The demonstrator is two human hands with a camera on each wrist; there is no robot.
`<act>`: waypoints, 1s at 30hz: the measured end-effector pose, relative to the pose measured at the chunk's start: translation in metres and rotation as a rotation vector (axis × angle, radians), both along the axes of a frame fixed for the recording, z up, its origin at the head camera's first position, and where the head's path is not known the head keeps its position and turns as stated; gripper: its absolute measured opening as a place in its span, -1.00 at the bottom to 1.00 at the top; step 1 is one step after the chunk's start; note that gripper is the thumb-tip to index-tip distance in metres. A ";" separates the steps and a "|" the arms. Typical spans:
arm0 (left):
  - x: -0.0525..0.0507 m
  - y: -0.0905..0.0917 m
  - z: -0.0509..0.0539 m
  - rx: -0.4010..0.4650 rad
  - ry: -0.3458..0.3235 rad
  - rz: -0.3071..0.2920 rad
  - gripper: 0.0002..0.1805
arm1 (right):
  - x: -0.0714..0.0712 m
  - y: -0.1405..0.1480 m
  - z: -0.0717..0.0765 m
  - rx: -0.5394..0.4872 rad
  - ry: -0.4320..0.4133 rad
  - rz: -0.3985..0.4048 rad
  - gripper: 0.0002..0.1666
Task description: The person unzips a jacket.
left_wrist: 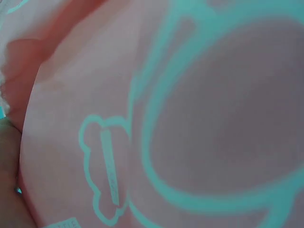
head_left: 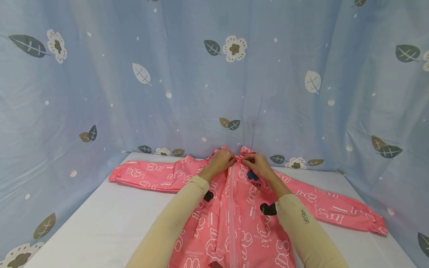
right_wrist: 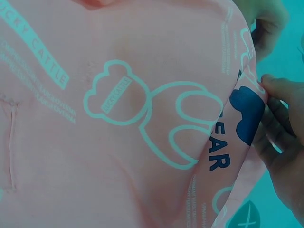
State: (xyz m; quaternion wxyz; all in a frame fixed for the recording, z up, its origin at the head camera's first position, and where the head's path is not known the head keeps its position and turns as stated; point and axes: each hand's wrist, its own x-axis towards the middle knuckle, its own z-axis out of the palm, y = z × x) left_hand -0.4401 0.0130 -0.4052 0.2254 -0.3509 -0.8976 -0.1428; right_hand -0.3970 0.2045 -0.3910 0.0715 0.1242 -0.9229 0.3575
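Observation:
A pink jacket (head_left: 248, 223) with white bear outlines lies front up, its zip strip running down the middle. At the collar my left hand (head_left: 220, 162) pinches the fabric left of the zip top. Just to its right, my right hand (head_left: 260, 165) pinches the other side of the collar between thumb and fingers. In the right wrist view the jacket cloth (right_wrist: 118, 156) hangs close, with the right hand (right_wrist: 287, 133) gripping its edge beside a dark blue patch. Blurred pink cloth (left_wrist: 76, 85) fills most of the left wrist view, part of a hand (left_wrist: 10, 175) at its left edge.
The sleeves (head_left: 147, 175) spread left and right across a white table (head_left: 94, 227). Behind and at both sides hangs a blue curtain (head_left: 187, 85) with leaves and flowers, meeting the table's back edge close beyond the collar.

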 end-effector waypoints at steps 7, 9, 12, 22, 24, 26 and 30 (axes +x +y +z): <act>-0.001 -0.004 -0.002 0.146 -0.161 0.015 -0.91 | -0.001 -0.001 0.002 0.049 -0.032 -0.043 -0.70; -0.001 -0.005 -0.003 0.179 -0.175 0.008 -0.92 | -0.002 -0.003 0.004 0.091 -0.025 -0.058 -0.71; -0.003 -0.006 -0.004 0.207 -0.186 -0.005 -0.92 | -0.003 -0.006 0.006 0.151 0.023 -0.065 -0.72; -0.004 -0.008 -0.005 0.218 -0.173 -0.029 -0.93 | -0.004 -0.023 0.014 0.184 0.131 -0.060 -0.74; -0.005 -0.010 -0.004 0.233 -0.171 -0.053 -0.93 | -0.003 -0.026 0.015 0.195 0.123 -0.069 -0.74; -0.005 -0.011 -0.004 0.245 -0.150 -0.078 -0.93 | -0.004 -0.029 0.016 0.199 0.114 -0.084 -0.74; -0.005 -0.013 -0.003 0.255 -0.141 -0.094 -0.92 | -0.004 -0.031 0.017 0.193 0.092 -0.116 -0.76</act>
